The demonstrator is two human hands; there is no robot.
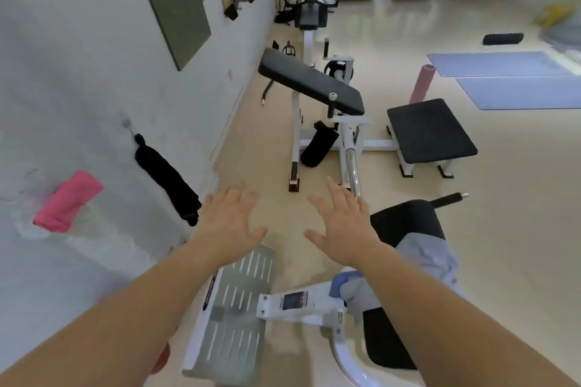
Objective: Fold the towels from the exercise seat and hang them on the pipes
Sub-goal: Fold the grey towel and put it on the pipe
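Two bare forearms reach forward from the bottom corners of the view, roughly parallel, with both palms facing down over the floor. The left hand [231,223] has its fingers straight and fanned apart, thumb pointing inward, and holds nothing. The right hand [342,223] mirrors it, with its fingers spread and its thumb angled toward the left hand, and it too is empty. The two hands are near each other but do not touch, level with one another, and neither rests on anything.

A pale blue towel [430,258] lies crumpled on the black exercise seat [405,217] at lower right, partly hidden under the right forearm, with a fold spilling down over the white frame [301,308] of the machine. A slotted grey footplate [235,308] sits below and between the forearms.

On the white wall [78,72] to the left, a folded pink towel [67,201] hangs draped over a support that is too blurred to make out. Just beside it, nearer the left hand, a long black cloth [166,176] hangs from a point on the wall.

Farther off stand a slanted black bench pad [311,82] and a flat black seat [430,130]. A pink foam roller [423,85] stands upright behind that seat, and blue mats [503,63] lie on the floor beyond it.
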